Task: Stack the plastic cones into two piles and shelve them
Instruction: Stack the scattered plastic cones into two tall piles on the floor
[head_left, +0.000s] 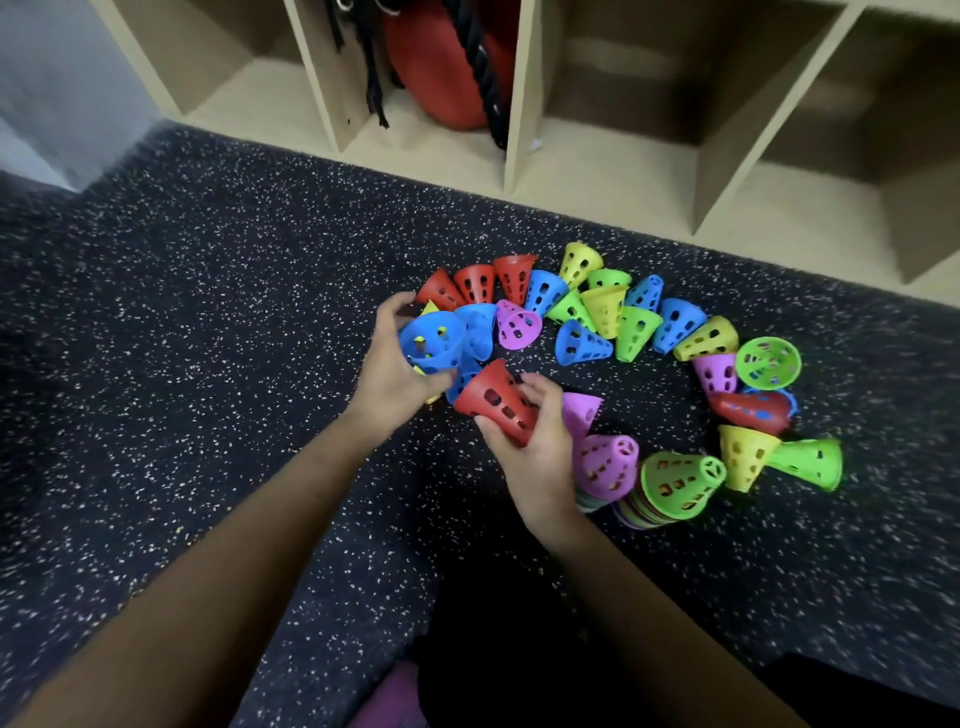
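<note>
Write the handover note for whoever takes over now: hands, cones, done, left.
Left hand grips a blue cone; right hand grips a red cone.
Two piles sit on the floor beside the right hand: a purple-topped pile and a green-topped pile.
Done: both piles started.
Left: many loose cones lie in an arc in front of the shelf. Stack them and the two in hand, then shelve both piles. No cones are visible in the shelf.
</note>
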